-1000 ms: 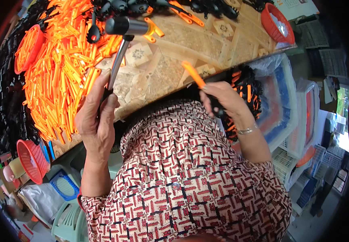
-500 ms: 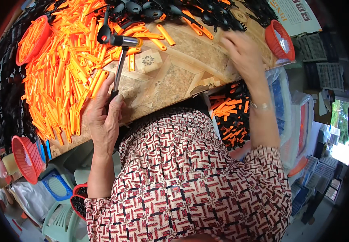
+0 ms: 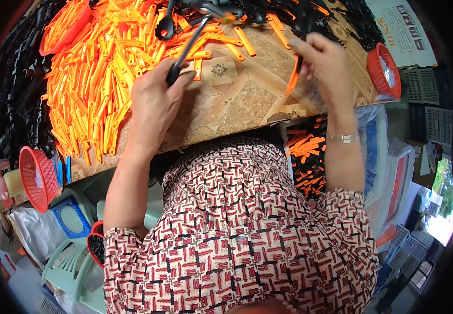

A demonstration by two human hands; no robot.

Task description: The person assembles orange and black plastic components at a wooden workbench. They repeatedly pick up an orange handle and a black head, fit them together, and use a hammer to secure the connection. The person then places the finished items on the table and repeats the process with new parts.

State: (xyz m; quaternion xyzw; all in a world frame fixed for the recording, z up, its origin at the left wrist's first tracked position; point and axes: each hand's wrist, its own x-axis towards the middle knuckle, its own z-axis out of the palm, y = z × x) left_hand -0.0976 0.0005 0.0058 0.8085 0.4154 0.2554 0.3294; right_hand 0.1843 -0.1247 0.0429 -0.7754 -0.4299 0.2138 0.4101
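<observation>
My left hand is wrapped round the black grip of a hammer. Its metal shaft slants up and away, and its head is blurred near the far edge of the table. In my right hand is a black utensil with an orange handle, the orange end pointing down toward the tabletop; my fingers partly cover it. Left of my left hand spreads a big heap of orange handles. A few loose orange handles lie between the hands. Beyond the hands are black utensil heads, including a black spoon.
Red baskets stand at the table's corners: one at right, one at lower left, one with orange handles at upper left. Beside my right forearm, below the table edge, a container holds orange-and-black pieces. A green chair is at lower left.
My left hand has lifted the hammer up and away from me. My right hand, blurred at the black pile before, has come back a little with the orange-handled utensil. The view has shifted slightly.
</observation>
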